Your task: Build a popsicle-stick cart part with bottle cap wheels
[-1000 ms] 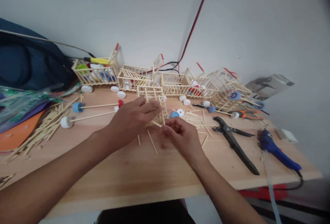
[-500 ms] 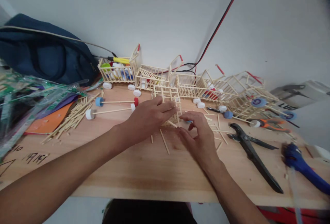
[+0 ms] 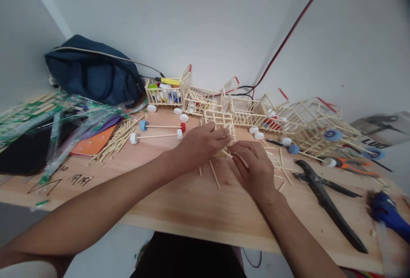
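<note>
A small cage-like frame of thin wooden sticks (image 3: 221, 121) stands on the wooden table (image 3: 179, 201). My left hand (image 3: 200, 145) rests against its near side, with the fingers pressed onto the sticks. My right hand (image 3: 254, 167) lies just right of it, its fingers curled around a thin stick at the base of the frame. Loose sticks (image 3: 214, 174) lie on the table under and between my hands.
Several finished stick carts (image 3: 243, 109) line the wall, some with bottle caps. Two stick axles with cap wheels (image 3: 156, 130) lie left. A stick pile (image 3: 115, 141), coloured paper, plastic bags and a blue bag (image 3: 92, 75) sit left. Black pliers (image 3: 329, 197), orange cutters (image 3: 347, 163) and a blue glue gun (image 3: 389, 214) lie right.
My view has swung left and the scene has shifted right. My right hand opened briefly, then closed its fingers again at the base of the frame. My left hand has stayed on the frame.
</note>
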Demonstrator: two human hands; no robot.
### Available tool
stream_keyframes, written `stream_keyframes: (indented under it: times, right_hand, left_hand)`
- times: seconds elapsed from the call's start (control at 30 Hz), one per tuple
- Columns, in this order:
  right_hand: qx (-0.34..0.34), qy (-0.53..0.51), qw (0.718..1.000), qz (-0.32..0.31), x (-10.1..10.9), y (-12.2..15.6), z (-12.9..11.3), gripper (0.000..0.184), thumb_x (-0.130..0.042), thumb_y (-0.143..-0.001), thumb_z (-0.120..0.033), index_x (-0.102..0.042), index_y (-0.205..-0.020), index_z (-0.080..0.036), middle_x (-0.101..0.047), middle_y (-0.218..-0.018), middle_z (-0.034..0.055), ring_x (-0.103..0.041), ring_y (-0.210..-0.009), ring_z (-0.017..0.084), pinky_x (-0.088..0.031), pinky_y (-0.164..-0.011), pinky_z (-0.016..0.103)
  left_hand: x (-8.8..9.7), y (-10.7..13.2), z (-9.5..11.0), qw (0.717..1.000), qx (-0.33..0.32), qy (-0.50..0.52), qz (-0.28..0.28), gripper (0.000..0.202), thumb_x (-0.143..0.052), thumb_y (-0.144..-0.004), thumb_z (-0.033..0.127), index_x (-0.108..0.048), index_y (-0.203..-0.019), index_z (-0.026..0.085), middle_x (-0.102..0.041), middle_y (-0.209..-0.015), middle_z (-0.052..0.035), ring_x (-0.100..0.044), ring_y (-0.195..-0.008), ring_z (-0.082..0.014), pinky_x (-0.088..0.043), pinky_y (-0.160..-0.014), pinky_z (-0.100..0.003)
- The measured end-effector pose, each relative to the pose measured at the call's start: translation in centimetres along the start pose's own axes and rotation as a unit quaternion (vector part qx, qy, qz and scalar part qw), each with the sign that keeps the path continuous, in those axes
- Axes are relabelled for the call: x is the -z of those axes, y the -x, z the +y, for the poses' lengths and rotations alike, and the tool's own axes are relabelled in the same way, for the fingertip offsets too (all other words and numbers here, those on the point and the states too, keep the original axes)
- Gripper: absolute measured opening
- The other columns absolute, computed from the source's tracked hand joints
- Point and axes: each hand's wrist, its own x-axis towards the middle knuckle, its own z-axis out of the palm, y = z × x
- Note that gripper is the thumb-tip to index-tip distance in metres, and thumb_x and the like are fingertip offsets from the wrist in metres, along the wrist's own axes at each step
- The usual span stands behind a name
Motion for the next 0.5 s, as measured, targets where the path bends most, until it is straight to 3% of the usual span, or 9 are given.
stream_keyframes:
  times: [0.17, 0.23, 0.33, 0.4, 0.47, 0.5]
  right_hand:
    - [0.032, -0.001, 0.999, 0.026, 0.3, 0.0, 0.3, 0.022, -0.056, -0.087, -0.012, -0.065, -0.102, -0.026, -0.067, -0.093, 0.0058, -0.060, -0.088, 0.021, -0.049, -0.075, 0.036]
    - [0.044, 0.000, 0.996, 0.072, 1.1, 0.0, 0.3, 0.023, -0.059, -0.084, -0.010, -0.066, -0.099, -0.027, -0.068, -0.095, 0.0052, -0.062, -0.090, 0.021, -0.049, -0.077, 0.036]
    - [0.020, -0.014, 0.989, 0.149, 2.7, -0.3, -0.3, 0.020, -0.061, -0.083, -0.010, -0.065, -0.093, -0.026, -0.070, -0.100, 0.0052, -0.064, -0.096, 0.023, -0.048, -0.085, 0.041]
    - [-0.052, -0.065, 0.974, 0.209, 3.7, -0.7, -1.2, 0.013, -0.061, -0.084, -0.013, -0.064, -0.091, -0.024, -0.071, -0.095, 0.0051, -0.065, -0.094, 0.024, -0.047, -0.088, 0.044]
    - [-0.151, -0.145, 0.945, 0.251, 4.3, -1.0, -2.2, 0.003, -0.062, -0.086, -0.021, -0.062, -0.088, -0.022, -0.070, -0.085, 0.0038, -0.066, -0.084, 0.022, -0.050, -0.082, 0.041]
    - [-0.201, -0.186, 0.931, 0.242, 4.4, -1.1, -2.8, 0.004, -0.062, -0.086, -0.025, -0.062, -0.087, -0.021, -0.068, -0.081, 0.0027, -0.065, -0.078, 0.019, -0.051, -0.076, 0.037]
  left_hand:
    - [0.0, 0.3, 0.1, 0.997, 0.038, 0.062, 0.033, 0.031, -0.045, -0.090, 0.009, -0.058, -0.117, 0.018, -0.059, -0.124, -0.0082, -0.056, -0.098, -0.0178, -0.046, -0.081, -0.029]
    - [0.9, 0.6, -0.5, 0.986, 0.107, 0.097, 0.083, 0.035, -0.044, -0.089, 0.006, -0.059, -0.117, 0.020, -0.059, -0.123, -0.0077, -0.056, -0.103, -0.0168, -0.046, -0.080, -0.027]
    - [3.1, 2.4, -2.4, 0.954, 0.232, 0.142, 0.125, 0.034, -0.042, -0.087, 0.005, -0.065, -0.110, 0.019, -0.065, -0.106, -0.0061, -0.060, -0.095, -0.0151, -0.046, -0.078, -0.026]
    - [4.6, 4.4, -4.0, 0.942, 0.283, 0.152, 0.101, 0.026, -0.046, -0.087, 0.012, -0.069, -0.097, 0.016, -0.068, -0.095, -0.0062, -0.061, -0.092, -0.0168, -0.045, -0.079, -0.027]
    - [5.3, 6.7, -5.0, 0.928, 0.342, 0.146, 0.028, 0.021, -0.051, -0.086, 0.019, -0.071, -0.093, 0.016, -0.069, -0.090, -0.0063, -0.062, -0.085, -0.0185, -0.044, -0.076, -0.029]
    - [5.3, 7.8, -5.2, 0.919, 0.365, 0.151, -0.012, 0.020, -0.053, -0.085, 0.022, -0.071, -0.091, 0.016, -0.070, -0.088, -0.0066, -0.061, -0.084, -0.0192, -0.044, -0.076, -0.029]
